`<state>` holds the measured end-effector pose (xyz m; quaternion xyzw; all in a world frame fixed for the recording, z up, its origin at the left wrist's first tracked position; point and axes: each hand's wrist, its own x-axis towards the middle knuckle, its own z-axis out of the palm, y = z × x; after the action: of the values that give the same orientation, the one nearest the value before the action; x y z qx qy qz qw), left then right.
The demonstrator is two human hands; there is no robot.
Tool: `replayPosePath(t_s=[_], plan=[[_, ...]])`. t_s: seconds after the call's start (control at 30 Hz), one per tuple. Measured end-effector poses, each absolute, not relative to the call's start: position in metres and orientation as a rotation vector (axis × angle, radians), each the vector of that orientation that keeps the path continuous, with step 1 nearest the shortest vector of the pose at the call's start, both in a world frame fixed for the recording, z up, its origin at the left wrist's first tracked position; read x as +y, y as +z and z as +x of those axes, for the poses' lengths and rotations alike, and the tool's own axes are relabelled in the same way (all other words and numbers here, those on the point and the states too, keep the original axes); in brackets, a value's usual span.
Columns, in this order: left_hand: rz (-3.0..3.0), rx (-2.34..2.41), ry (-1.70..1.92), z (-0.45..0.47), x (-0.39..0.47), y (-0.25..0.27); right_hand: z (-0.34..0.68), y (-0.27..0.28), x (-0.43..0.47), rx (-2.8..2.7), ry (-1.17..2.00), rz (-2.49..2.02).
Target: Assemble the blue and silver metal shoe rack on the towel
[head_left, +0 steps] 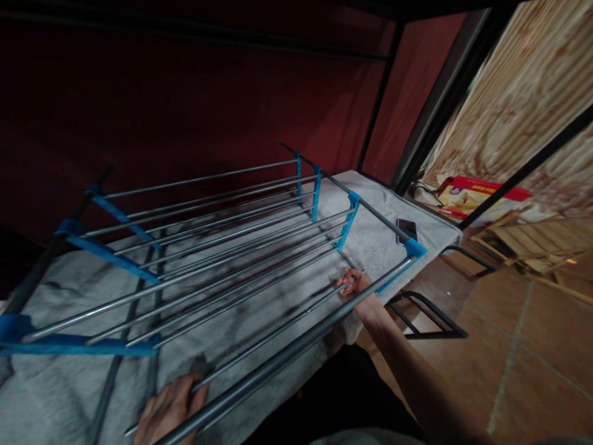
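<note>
A rack (380, 214) of grey metal tubes with blue plastic brackets (115, 254) lies on a bed or padded surface in front of me. At bottom left, my left hand (169, 405) is wrapped around one end part of a thin metal rod (273, 336). Further right, my right hand (354, 282) pinches the rod's other end, beside the right frame of the rack. A thicker grey tube (287, 358) runs along the near side, in front of the rod and over my right wrist area. Several rods span the blue brackets behind.
Light grey fuzzy cloth (370, 259) covers the surface below. A phone (406, 230) lies on it at right. Black metal bed posts (380, 99) and a red wall stand behind. On the tiled floor are a red and yellow box (482, 194), black metal legs (430, 315) and a wooden piece (532, 241).
</note>
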<state>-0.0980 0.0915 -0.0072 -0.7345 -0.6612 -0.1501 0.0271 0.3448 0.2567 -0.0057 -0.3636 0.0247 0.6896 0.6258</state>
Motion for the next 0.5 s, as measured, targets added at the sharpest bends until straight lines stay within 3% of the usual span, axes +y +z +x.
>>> replayPosePath(t_s=[0.5], plan=[[-2.007,-2.493,0.073,-0.082,0.129,0.007,0.334,-0.018,0.289,0.153,1.504,-0.964]])
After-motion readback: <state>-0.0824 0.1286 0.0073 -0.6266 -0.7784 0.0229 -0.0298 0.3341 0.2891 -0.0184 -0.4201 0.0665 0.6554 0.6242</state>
